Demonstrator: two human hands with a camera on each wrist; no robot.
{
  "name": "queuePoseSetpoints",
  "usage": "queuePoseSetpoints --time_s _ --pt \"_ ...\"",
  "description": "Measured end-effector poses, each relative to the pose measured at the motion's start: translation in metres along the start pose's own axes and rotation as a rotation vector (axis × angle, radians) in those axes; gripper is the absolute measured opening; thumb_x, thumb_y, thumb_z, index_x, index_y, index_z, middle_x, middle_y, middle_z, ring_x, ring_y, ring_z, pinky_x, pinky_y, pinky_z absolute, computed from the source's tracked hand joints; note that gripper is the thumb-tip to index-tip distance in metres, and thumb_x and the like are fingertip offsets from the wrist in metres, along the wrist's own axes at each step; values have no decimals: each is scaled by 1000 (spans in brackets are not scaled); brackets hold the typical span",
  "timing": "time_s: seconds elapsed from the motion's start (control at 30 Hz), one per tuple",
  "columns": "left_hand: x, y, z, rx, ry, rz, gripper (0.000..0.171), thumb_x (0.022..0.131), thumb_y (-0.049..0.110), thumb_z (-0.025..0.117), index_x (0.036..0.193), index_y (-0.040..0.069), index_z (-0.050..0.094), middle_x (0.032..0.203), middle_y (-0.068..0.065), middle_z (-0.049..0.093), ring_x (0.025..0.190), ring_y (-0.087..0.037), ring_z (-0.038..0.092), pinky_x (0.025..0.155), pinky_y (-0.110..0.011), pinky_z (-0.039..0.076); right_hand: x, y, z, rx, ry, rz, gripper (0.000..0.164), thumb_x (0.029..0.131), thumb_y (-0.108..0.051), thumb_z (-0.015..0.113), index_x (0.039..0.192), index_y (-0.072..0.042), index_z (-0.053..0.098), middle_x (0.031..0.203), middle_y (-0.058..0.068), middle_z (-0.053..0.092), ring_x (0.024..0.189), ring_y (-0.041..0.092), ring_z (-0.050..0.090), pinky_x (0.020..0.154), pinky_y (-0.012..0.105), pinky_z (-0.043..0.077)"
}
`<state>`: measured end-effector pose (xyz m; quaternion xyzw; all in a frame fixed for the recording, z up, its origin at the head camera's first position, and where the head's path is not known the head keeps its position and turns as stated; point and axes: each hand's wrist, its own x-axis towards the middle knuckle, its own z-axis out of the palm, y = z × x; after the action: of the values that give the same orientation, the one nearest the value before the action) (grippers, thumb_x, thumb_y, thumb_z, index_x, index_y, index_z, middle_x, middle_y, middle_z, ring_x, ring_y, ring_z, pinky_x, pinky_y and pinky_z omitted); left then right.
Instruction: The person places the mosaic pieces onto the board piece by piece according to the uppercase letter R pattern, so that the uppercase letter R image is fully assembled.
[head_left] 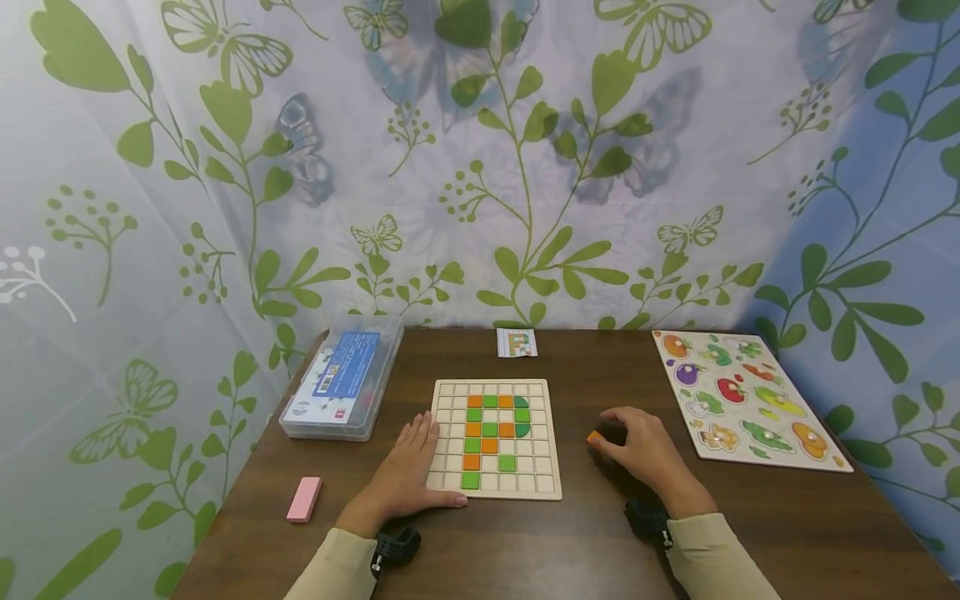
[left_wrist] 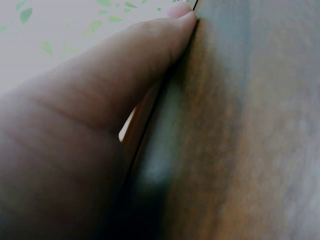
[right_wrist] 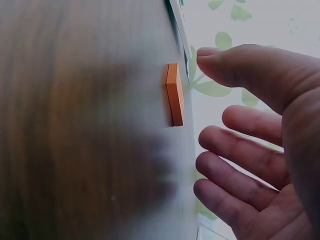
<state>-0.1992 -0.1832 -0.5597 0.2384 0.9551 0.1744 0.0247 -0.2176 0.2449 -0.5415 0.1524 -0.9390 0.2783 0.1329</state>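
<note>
A wooden grid board [head_left: 537, 468] lies on the table, bearing several green and orange square tiles and green rounded pieces in its cells. My left hand [head_left: 405, 471] rests at the board's left edge with fingers straight and thumb stretched along the near-left corner; the left wrist view shows mostly its thumb [left_wrist: 115, 75]. To the right of the board, my right hand [head_left: 645, 450] hovers beside a loose orange tile [head_left: 593, 437]. In the right wrist view this orange tile [right_wrist: 175, 97] lies on the tabletop, apart from the spread thumb and loosely bent fingers [right_wrist: 240, 155].
A clear plastic box [head_left: 352, 379] with a blue label stands at the back left. A pink block [head_left: 304, 499] lies nearer, on the left. Behind the board is a small pattern card [head_left: 517, 342]. A vegetable puzzle board [head_left: 738, 396] occupies the right. A printed curtain [head_left: 480, 167] hangs behind.
</note>
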Motion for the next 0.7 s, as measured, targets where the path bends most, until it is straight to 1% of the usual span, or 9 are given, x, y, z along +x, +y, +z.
queuePoseSetpoints --time_s 0.27,0.43,0.7 --pt "0 -2 2 1 18 13 140 75 93 62 164 -7 22 171 -26 12 158 -40 10 125 -54 13 -1 -3 1 13 -29 26 48 83 -24 94 118 3 74 117 18 72 111 40 66 97 61 51" --pt "0 -2 2 -6 18 15 140 75 93 62 164 -7 22 171 -26 12 158 -40 10 125 -54 13 -1 -3 2 12 -41 18 49 82 -24 94 117 3 74 116 17 72 109 39 67 96 60 52" --pt "0 0 0 -7 23 20 138 76 91 64 163 -8 23 171 -26 13 157 -41 11 125 -54 13 -2 -2 2 19 -56 8 44 82 -23 94 114 1 76 112 13 73 104 35 68 93 57 55"
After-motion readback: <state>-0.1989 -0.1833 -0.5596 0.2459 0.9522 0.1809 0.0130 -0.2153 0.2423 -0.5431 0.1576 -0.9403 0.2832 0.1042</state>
